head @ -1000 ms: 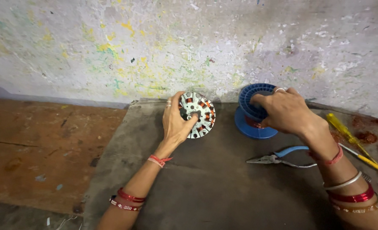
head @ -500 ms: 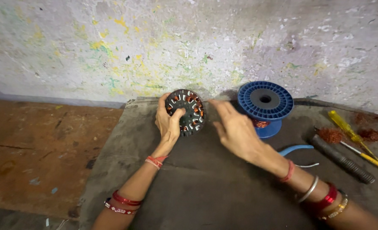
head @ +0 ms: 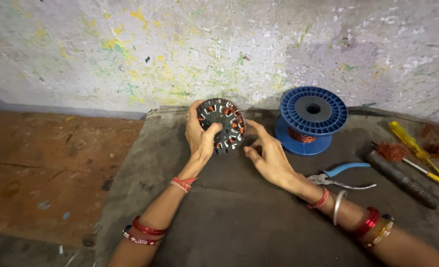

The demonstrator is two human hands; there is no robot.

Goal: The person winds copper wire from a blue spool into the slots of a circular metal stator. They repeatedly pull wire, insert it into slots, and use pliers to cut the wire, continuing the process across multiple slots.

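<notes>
On grey mat: left hand (head: 200, 134) grips stator (head: 222, 126); right hand (head: 268, 157) loosely spread, fingertips beside it.

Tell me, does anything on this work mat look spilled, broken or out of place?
Two reddish-brown crumbly patches lie loose on the dark mat at the far right, one beside the dark metal rod and one past the yellow screwdriver. They look like spilled scraps. The wall is paint-spattered. Nothing looks broken.

Left hand (head: 200, 132) raised upright at the wrist, fingers curled closed in a grip; right hand (head: 269, 157) alongside it, fingers spread loose and half-extended (bangles and red threads on both forearms), arms converging forward
</notes>
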